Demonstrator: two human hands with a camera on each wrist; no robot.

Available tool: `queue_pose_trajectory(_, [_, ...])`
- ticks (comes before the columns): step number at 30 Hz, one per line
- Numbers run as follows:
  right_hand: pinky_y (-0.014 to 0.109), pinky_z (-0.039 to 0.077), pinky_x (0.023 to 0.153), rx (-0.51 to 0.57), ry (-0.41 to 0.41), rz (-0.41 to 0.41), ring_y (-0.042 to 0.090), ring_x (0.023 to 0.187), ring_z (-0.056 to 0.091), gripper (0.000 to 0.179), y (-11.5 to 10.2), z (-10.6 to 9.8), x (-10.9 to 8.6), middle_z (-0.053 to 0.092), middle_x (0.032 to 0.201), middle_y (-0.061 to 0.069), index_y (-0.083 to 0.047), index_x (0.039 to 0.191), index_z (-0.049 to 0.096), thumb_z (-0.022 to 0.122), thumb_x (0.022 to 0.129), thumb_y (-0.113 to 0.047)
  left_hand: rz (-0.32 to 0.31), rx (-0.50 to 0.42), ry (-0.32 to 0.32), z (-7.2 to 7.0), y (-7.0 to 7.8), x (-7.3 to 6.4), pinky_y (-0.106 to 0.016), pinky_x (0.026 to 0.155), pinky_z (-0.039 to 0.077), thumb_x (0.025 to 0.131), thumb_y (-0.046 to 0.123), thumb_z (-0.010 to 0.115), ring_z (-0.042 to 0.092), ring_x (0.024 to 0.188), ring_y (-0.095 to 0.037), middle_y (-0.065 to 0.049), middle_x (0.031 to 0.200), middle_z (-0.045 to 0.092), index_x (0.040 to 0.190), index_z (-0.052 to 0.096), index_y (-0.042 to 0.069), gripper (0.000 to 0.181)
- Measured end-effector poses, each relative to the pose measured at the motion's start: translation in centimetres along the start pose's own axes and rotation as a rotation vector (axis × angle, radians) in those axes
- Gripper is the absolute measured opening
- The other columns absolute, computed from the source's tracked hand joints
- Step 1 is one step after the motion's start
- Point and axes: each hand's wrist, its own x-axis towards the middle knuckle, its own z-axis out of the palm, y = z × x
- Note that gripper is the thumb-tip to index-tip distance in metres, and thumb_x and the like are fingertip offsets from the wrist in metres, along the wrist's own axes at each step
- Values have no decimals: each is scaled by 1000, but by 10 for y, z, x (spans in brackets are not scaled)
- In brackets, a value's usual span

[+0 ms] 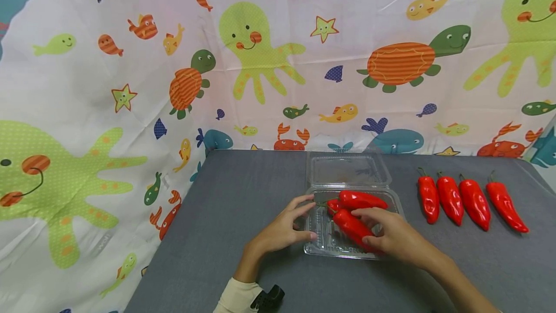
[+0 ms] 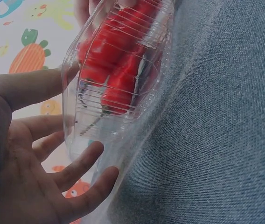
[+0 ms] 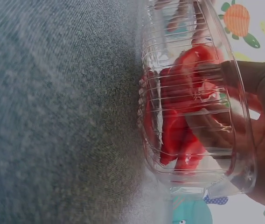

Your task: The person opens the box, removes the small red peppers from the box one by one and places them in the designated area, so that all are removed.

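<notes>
A clear plastic clamshell container (image 1: 319, 243) sits on the grey table with three red peppers inside. Two of these, a rear pepper (image 1: 364, 200) and a partly covered pepper (image 1: 333, 205), lie toward the back. My right hand (image 1: 397, 235) grips the front pepper (image 1: 354, 230) between thumb and fingers, its stem end pointing to the back left. In the right wrist view those fingers (image 3: 207, 130) show through the container's wall. At the container's left side, my left hand (image 1: 282, 228) has its fingers spread, with the thumb and fingertips right at the rim.
The container's lid (image 1: 347, 170) lies folded back behind the base. To the right, several more red peppers (image 1: 475, 204) lie in a row, stems toward the back. A curtain (image 1: 278, 120) printed with sea animals hangs along the table's back and left edges.
</notes>
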Motion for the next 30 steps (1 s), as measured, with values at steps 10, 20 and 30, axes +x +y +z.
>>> queue_pose_trajectory(10, [30,63,72,21,152,30,27,102,70,66,-9,-11,-11,74,118,13,-7,143,63,91,83,-13,0,8,0,-1,0,0,-47,105,53,96,30,78,49,143,-27,10,173,25,163,43,11,78])
queue_pose_trajectory(20, [24,60,73,41,248,124,32,108,69,73,-15,-29,-25,72,127,20,-9,152,55,89,88,-21,-4,23,3,0,1,-1,-44,105,53,95,30,78,49,142,-26,9,173,25,163,44,12,77])
queue_pose_trajectory(30, [27,59,71,27,265,210,37,112,66,77,-13,-43,-44,67,129,22,-10,157,48,85,91,-27,-9,24,3,-1,0,-2,-43,105,54,96,31,77,49,141,-27,9,173,25,163,43,12,77])
